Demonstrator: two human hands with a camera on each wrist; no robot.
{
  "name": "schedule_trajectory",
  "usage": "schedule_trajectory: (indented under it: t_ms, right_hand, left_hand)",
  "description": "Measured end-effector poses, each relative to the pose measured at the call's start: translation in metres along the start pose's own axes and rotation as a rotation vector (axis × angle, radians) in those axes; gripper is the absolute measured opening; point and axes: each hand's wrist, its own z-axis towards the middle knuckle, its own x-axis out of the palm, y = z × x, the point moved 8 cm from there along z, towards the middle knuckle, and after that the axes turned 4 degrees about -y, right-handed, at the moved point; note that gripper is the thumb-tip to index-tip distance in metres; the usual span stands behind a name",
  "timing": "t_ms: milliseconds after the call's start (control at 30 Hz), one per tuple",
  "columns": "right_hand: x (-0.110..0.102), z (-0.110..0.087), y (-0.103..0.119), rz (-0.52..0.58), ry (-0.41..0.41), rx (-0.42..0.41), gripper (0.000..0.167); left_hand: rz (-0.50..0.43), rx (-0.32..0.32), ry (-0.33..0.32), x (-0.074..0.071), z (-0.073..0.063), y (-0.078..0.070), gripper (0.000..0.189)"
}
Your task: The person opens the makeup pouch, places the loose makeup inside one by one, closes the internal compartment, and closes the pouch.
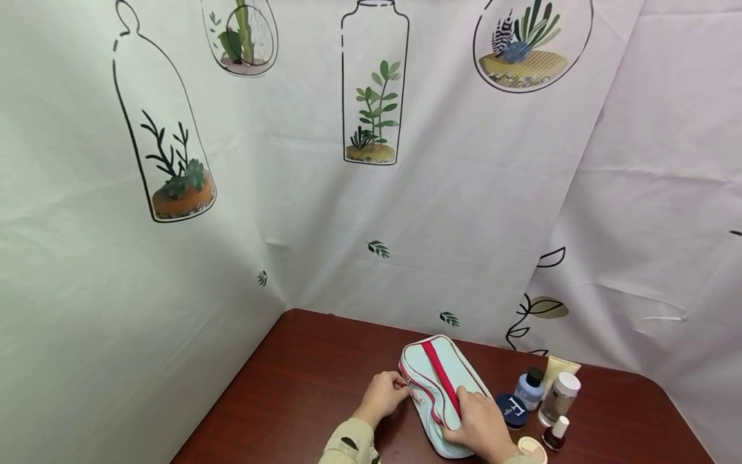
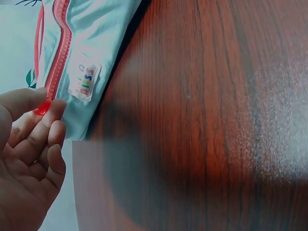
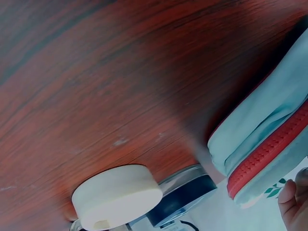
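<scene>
A light blue zippered pouch point(image 1: 460, 361) with a red strap point(image 1: 442, 377) across its top lies on the table. My left hand point(image 1: 384, 394) is at its far left side, thumb and finger pinching the red zipper pull point(image 2: 43, 108). The zipper's red teeth point(image 2: 58, 65) run together beyond the pull in the left wrist view, beside a clear label point(image 2: 85, 82) with coloured letters. My right hand point(image 1: 481, 426) grips the near right part of the pouch, thumb on top by the strap. Only some of its fingertips point(image 3: 288, 197) show in the right wrist view.
Right of the pouch stand a dark blue round jar point(image 1: 513, 411), a blue bottle point(image 1: 529, 388), a cream tube point(image 1: 560, 370), a clear white-capped bottle point(image 1: 559, 399) and a nail polish bottle point(image 1: 554, 435). A cream round container point(image 1: 532, 448) sits by my right wrist. Printed cloth point(image 1: 452, 193) hangs behind the table.
</scene>
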Motion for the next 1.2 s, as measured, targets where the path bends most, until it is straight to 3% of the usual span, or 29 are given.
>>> schedule_trajectory:
  t_ms: [500, 1200]
  right_hand:
    - [0.002, 0.004, 0.008, -0.014, 0.03, 0.055, 0.061]
    - [0.004, 0.009, 0.011, -0.012, 0.089, 0.132, 0.062]
  left_hand:
    - [0.001, -0.021, 0.024, 0.003, 0.0, -0.001, 0.01]
    - [0.018, 0.017, 0.033, 0.006, -0.002, -0.008, 0.009]
